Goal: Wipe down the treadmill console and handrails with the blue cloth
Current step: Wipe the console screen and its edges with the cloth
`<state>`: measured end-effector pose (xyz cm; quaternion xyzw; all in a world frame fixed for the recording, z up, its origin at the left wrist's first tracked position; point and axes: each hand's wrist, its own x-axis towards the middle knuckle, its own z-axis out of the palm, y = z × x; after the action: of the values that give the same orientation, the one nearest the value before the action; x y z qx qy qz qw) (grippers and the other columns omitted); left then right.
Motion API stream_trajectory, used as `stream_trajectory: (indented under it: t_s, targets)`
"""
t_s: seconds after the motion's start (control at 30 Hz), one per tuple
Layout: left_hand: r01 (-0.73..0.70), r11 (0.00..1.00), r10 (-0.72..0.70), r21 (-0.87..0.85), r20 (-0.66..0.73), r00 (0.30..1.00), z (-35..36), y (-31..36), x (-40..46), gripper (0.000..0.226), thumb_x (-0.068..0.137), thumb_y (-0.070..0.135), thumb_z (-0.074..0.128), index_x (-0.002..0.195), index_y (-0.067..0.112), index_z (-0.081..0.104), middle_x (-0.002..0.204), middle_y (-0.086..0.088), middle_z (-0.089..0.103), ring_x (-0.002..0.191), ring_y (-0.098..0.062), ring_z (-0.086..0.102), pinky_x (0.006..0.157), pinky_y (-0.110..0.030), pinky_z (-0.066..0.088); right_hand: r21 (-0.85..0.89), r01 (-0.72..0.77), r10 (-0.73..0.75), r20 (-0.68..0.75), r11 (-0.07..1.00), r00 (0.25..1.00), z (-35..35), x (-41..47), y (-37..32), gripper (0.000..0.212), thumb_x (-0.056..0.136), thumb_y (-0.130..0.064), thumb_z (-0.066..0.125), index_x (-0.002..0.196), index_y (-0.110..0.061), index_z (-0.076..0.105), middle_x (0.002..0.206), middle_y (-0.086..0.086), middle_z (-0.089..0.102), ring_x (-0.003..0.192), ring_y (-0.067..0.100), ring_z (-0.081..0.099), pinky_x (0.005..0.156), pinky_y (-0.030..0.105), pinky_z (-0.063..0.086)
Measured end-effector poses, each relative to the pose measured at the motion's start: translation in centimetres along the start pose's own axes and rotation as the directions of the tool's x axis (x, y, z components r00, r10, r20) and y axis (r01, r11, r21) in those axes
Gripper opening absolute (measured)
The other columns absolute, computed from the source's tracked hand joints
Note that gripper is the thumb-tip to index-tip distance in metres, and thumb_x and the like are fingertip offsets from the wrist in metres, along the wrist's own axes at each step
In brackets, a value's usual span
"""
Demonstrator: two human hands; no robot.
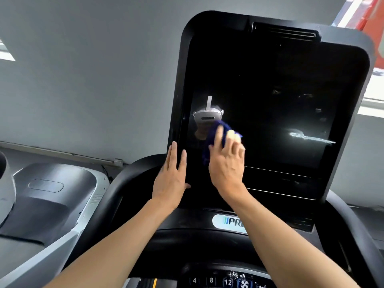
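1. My right hand [227,161] presses the blue cloth [216,138] flat against the lower left of the treadmill's dark screen [270,113], fingers spread over the cloth rather than curled round it.
2. My left hand [171,175] lies released, fingers straight, along the left edge of the screen frame [176,113], bracing it.
3. Risk: with only flat fingers on it, the cloth could slide out and drop toward the button panel [212,280] if I sweep too fast.
4. Risk: pushing hard on the tilted screen may rock it, and my left palm could leave fresh prints on the glass edge.
5. The cloth looks deep navy, soft and bunched, partly hidden under my fingers.
6. A bright streak [309,139] at the screen's right side looks unwiped; the handrails [116,196] seem untouched.
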<state>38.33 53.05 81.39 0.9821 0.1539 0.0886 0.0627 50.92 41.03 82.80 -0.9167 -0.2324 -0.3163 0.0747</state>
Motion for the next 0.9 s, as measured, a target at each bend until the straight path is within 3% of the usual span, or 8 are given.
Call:
stream_trajectory:
  t_s: [0.1,0.27,0.33,0.43,0.57,0.63,0.77,0.9]
  targets:
    - [-0.038,0.998,0.039,-0.054,0.031,0.999,0.1,-0.5,0.0,0.107,0.093,0.037,0.07,0.16,0.011,-0.009,0.156,-0.015,-0.043,0.153,-0.026,-0.02,0.105,-0.022,0.047,-0.069,0.216,-0.215,0.017,0.974,0.976,-0.2,-1.0,2.3,0.062,0.103,-0.038,0.049,0.156,-0.011,0.032,0.144,0.015,0.035,0.131,0.031,0.038,0.106,0.042,0.032]
    - [-0.046,0.983,0.044,-0.179,-0.012,0.999,0.6,-1.2,-0.1,0.104,0.093,0.017,0.071,0.159,0.007,-0.009,0.16,-0.007,-0.039,0.155,-0.019,-0.015,0.114,-0.017,0.033,0.075,-0.191,0.188,0.05,0.979,0.981,-0.9,2.7,-1.9,0.061,0.108,-0.033,0.04,0.157,-0.003,0.021,0.151,0.025,0.03,0.138,0.039,0.033,0.109,0.046,0.038]
    - [-0.048,0.979,0.041,-0.199,-0.036,0.999,0.5,-1.4,-0.2,0.101,0.091,0.001,0.066,0.159,0.004,-0.009,0.162,-0.007,-0.036,0.155,-0.018,-0.013,0.117,-0.015,0.021,0.061,-0.013,0.011,0.035,0.998,0.999,-0.3,1.2,-3.5,0.062,0.107,-0.034,0.042,0.157,-0.004,0.023,0.149,0.024,0.034,0.136,0.038,0.036,0.108,0.045,0.039]
    - [-0.09,0.971,0.075,-0.221,-0.072,0.995,0.4,-2.0,-0.3,0.095,0.088,-0.01,0.06,0.159,0.002,-0.002,0.166,-0.01,-0.025,0.156,-0.021,-0.001,0.12,-0.023,0.029,-0.017,0.258,-0.256,0.065,0.966,0.964,-0.2,-2.8,-0.8,0.065,0.102,-0.036,0.054,0.156,-0.008,0.031,0.145,0.018,0.036,0.133,0.033,0.037,0.109,0.042,0.038]
    - [-0.12,0.939,0.109,-0.322,-0.053,0.993,-0.1,-2.3,-0.5,0.099,0.083,-0.02,0.053,0.16,0.006,-0.004,0.166,-0.002,-0.027,0.156,-0.015,0.008,0.101,-0.012,0.041,-0.005,-0.049,0.049,0.056,0.999,0.997,-0.8,0.9,-0.5,0.064,0.104,-0.034,0.05,0.156,-0.005,0.027,0.147,0.023,0.035,0.134,0.036,0.033,0.106,0.045,0.041]
    - [-0.1,0.917,0.089,-0.385,-0.045,0.995,-0.7,-2.1,-0.4,0.099,0.081,-0.023,0.052,0.161,0.006,0.002,0.166,0.001,-0.025,0.156,-0.014,0.009,0.106,-0.017,0.042,0.057,-0.141,0.137,0.055,0.988,0.989,-0.8,2.8,-3.7,0.063,0.104,-0.03,0.05,0.156,-0.004,0.025,0.149,0.026,0.034,0.136,0.039,0.03,0.107,0.046,0.041]
    - [-0.054,0.906,0.045,-0.419,-0.031,0.998,-1.3,-2.4,-0.2,0.088,0.087,-0.017,0.054,0.161,0.008,0.013,0.168,0.006,-0.019,0.152,-0.013,0.021,0.113,-0.02,0.035,0.065,0.261,-0.266,0.068,0.963,0.962,0.2,-1.4,-5.3,0.073,0.094,-0.016,0.062,0.157,-0.008,0.028,0.148,0.021,0.033,0.138,0.036,0.034,0.111,0.043,0.039]
    - [-0.052,0.853,0.064,-0.519,0.006,0.998,-1.6,-3.1,-0.4,0.091,0.085,-0.023,0.05,0.161,0.011,0.014,0.166,0.018,-0.021,0.151,-0.009,0.021,0.109,-0.013,0.036,0.011,0.318,-0.318,0.037,0.948,0.947,-0.1,-2.6,-1.4,0.063,0.099,-0.027,0.062,0.154,-0.011,0.036,0.141,0.017,0.041,0.132,0.033,0.04,0.108,0.042,0.04]
